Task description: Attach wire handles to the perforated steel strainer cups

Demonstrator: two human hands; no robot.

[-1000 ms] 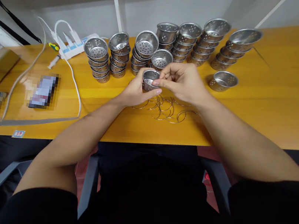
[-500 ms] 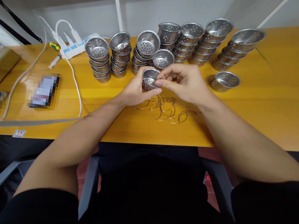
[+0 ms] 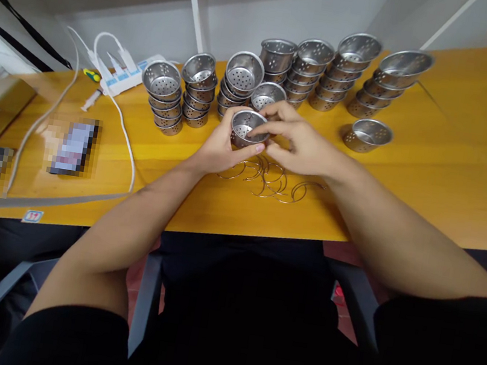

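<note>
My left hand (image 3: 219, 150) grips a small perforated steel strainer cup (image 3: 243, 126) from below and from the side, just above the wooden table (image 3: 455, 171). My right hand (image 3: 297, 143) is on the cup's right rim, thumb and forefinger pinched at the edge; whether a wire sits between them cannot be made out. A loose heap of thin wire rings (image 3: 271, 180) lies on the table right under both hands.
Several stacks of the same steel cups (image 3: 240, 81) stand in a row behind the hands, and one single cup (image 3: 367, 134) sits to the right. A white power strip (image 3: 120, 75) with cables and a blurred phone (image 3: 73, 145) lie at the left. A shelf frame rises behind.
My right hand has dropped lower and closer onto the cup's rim, its fingers now flatter. The left hand keeps the cup in nearly the same place.
</note>
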